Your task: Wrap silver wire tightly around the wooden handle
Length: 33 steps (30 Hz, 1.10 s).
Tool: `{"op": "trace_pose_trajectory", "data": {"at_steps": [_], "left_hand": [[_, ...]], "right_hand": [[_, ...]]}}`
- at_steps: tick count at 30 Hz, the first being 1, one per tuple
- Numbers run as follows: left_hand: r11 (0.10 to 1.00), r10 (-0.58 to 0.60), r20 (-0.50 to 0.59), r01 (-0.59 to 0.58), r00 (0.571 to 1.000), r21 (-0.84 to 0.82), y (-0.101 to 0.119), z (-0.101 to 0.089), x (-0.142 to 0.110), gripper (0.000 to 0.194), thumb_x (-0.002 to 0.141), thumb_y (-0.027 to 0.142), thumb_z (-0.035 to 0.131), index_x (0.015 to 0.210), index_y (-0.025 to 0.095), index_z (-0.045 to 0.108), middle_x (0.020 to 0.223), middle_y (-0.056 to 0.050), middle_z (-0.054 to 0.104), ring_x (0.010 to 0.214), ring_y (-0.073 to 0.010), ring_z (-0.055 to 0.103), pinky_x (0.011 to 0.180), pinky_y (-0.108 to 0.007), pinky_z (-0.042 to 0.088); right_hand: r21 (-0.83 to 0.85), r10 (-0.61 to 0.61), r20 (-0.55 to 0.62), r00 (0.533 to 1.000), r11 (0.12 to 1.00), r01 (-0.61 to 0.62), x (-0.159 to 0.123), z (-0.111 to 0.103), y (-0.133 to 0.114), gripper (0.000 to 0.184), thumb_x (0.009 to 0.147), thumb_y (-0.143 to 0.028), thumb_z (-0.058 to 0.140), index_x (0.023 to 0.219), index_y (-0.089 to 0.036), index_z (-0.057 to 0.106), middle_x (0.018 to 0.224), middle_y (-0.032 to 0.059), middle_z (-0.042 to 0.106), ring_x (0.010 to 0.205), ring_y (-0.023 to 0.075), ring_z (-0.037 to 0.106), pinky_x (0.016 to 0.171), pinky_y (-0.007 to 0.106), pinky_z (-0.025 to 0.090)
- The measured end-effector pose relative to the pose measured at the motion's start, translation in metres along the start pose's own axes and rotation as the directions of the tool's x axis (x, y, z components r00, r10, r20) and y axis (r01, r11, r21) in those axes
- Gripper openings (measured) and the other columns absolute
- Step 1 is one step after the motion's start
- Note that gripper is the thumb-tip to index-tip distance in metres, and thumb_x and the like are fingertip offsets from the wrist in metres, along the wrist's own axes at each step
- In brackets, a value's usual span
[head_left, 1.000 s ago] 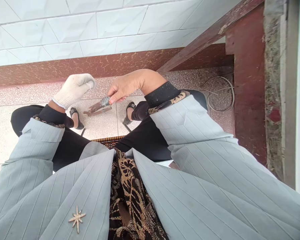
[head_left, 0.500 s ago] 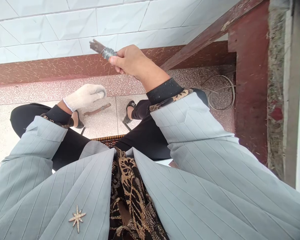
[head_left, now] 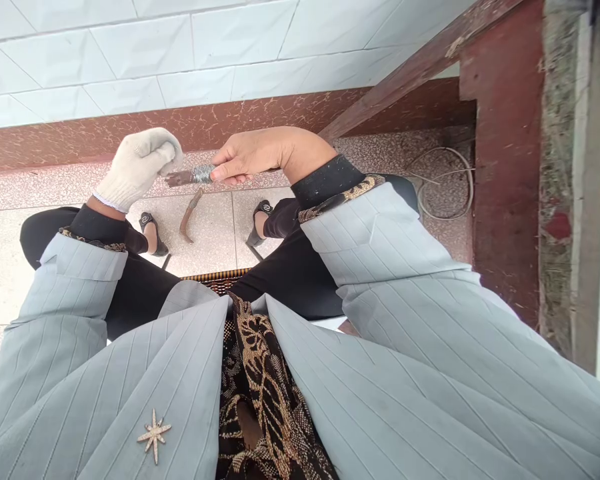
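My right hand (head_left: 253, 155), bare, is closed around a dark, notched wooden stick (head_left: 180, 178) wound with silvery wire (head_left: 201, 173). The stick lies roughly level, its free end pointing left. Just beyond that end is my left hand (head_left: 143, 163) in a white knitted glove, fingers curled into a fist. What the fist holds, if anything, is hidden, and whether it touches the stick I cannot tell. Below the stick shows a curved brown piece (head_left: 189, 217), slim and slightly hooked at its lower end; whether it hangs or lies on the floor is unclear.
A white tiled wall (head_left: 140, 50) with a reddish-brown skirting (head_left: 260, 110) runs across the front. To the right stand a dark red wooden frame (head_left: 505, 167) with a slanting bar and a coil of pale cable (head_left: 443, 213). A woven seat edge (head_left: 215, 277) shows between my legs.
My right hand has come down and the stick has turned nearly level. My gloved left hand has risen leftward to the stick's end, its fingers curled tighter. The brown piece has swung from slanting to steep.
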<state>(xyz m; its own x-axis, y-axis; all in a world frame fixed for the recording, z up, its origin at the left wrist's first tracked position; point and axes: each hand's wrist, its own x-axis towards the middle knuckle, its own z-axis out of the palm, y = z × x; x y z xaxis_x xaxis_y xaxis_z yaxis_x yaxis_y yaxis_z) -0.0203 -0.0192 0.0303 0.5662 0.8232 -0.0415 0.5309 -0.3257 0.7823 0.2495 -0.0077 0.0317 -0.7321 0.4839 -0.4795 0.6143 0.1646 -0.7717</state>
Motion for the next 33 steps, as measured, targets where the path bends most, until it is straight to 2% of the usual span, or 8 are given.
{"op": "trace_pose_trajectory", "data": {"at_steps": [4, 7, 10, 15, 19, 22, 26, 33], "left_hand": [[0.998, -0.052, -0.027, 0.052, 0.998, -0.032, 0.002, 0.006, -0.002, 0.015, 0.099, 0.028, 0.057, 0.09, 0.023, 0.067, 0.083, -0.001, 0.067, 0.076, -0.0156, 0.057, 0.076, -0.035, 0.048], [0.994, -0.1, 0.037, 0.101, 0.994, -0.031, 0.004, 0.017, 0.001, 0.016, 0.098, 0.03, 0.057, 0.088, 0.022, 0.067, 0.075, 0.0, 0.061, 0.069, -0.0145, 0.053, 0.071, -0.033, 0.045], [0.995, -0.087, 0.119, 0.093, 0.989, -0.044, 0.004, 0.026, 0.005, 0.021, 0.098, 0.029, 0.05, 0.092, 0.021, 0.068, 0.073, 0.0, 0.059, 0.068, -0.0144, 0.053, 0.07, -0.031, 0.046], [0.995, 0.023, 0.318, -0.052, 0.948, 0.084, 0.008, 0.03, 0.005, 0.022, 0.093, 0.028, 0.051, 0.091, 0.019, 0.07, 0.079, 0.0, 0.064, 0.075, -0.0159, 0.059, 0.076, -0.031, 0.047], [0.995, 0.014, 0.222, -0.035, 0.975, 0.092, 0.013, 0.023, -0.001, 0.021, 0.091, 0.027, 0.052, 0.09, 0.019, 0.071, 0.079, -0.001, 0.065, 0.075, -0.0158, 0.059, 0.076, -0.032, 0.046], [0.997, -0.023, 0.059, 0.019, 0.998, 0.069, 0.013, 0.016, -0.002, 0.019, 0.091, 0.025, 0.053, 0.089, 0.019, 0.071, 0.079, -0.001, 0.064, 0.074, -0.0146, 0.055, 0.075, -0.034, 0.044], [0.988, -0.129, -0.009, 0.129, 0.992, 0.088, 0.012, 0.009, 0.001, 0.019, 0.096, 0.025, 0.051, 0.09, 0.022, 0.068, 0.079, 0.0, 0.063, 0.076, -0.0138, 0.053, 0.075, -0.035, 0.043], [0.958, -0.228, 0.039, 0.217, 0.973, 0.19, -0.003, 0.013, 0.009, 0.019, 0.098, 0.025, 0.051, 0.087, 0.02, 0.065, 0.069, 0.004, 0.056, 0.072, -0.0109, 0.047, 0.069, -0.031, 0.039]], "right_hand": [[0.095, -0.132, 0.094, 0.987, 0.988, 0.123, -0.003, 0.001, -0.003, 0.039, 0.103, -0.042, 0.074, 0.079, -0.013, 0.061, 0.065, -0.0029, 0.052, 0.062, 0.0071, 0.046, 0.064, 0.021, 0.036], [0.251, -0.208, -0.226, 0.952, 0.932, 0.263, -0.007, 0.003, -0.005, 0.04, 0.102, -0.049, 0.071, 0.086, -0.015, 0.062, 0.067, -0.0026, 0.053, 0.061, 0.0074, 0.043, 0.06, 0.021, 0.036], [0.372, -0.089, -0.578, 0.811, 0.857, 0.358, -0.005, 0.001, -0.001, 0.042, 0.1, -0.061, 0.066, 0.095, -0.019, 0.062, 0.072, -0.0017, 0.055, 0.061, 0.01, 0.043, 0.057, 0.023, 0.035], [0.208, 0.151, -0.694, 0.704, 0.978, -0.005, 0.011, -0.005, 0.011, 0.036, 0.092, -0.063, 0.068, 0.089, -0.027, 0.063, 0.067, 0.0025, 0.056, 0.075, 0.0187, 0.054, 0.062, 0.029, 0.039], [-0.176, 0.248, -0.522, 0.816, 0.905, -0.387, 0.016, 0.001, 0.004, 0.032, 0.095, -0.028, 0.073, 0.069, -0.021, 0.056, 0.06, -0.0006, 0.045, 0.076, 0.015, 0.054, 0.074, 0.027, 0.038], [-0.298, 0.265, -0.178, 0.948, 0.903, -0.308, 0.013, 0.01, -0.007, 0.029, 0.095, -0.019, 0.075, 0.07, -0.014, 0.062, 0.059, -0.0037, 0.049, 0.07, 0.0102, 0.051, 0.073, 0.025, 0.036], [-0.144, 0.159, 0.081, 0.984, 0.979, -0.146, 0.006, 0.014, -0.017, 0.025, 0.099, -0.023, 0.076, 0.081, -0.008, 0.069, 0.062, -0.0073, 0.052, 0.068, 0.0058, 0.048, 0.073, 0.022, 0.032], [-0.05, -0.04, -0.129, 0.991, 0.998, 0.034, -0.012, 0.005, -0.021, 0.015, 0.093, -0.025, 0.074, 0.083, -0.015, 0.071, 0.067, -0.0054, 0.052, 0.072, 0.0097, 0.047, 0.072, 0.022, 0.037]]}}
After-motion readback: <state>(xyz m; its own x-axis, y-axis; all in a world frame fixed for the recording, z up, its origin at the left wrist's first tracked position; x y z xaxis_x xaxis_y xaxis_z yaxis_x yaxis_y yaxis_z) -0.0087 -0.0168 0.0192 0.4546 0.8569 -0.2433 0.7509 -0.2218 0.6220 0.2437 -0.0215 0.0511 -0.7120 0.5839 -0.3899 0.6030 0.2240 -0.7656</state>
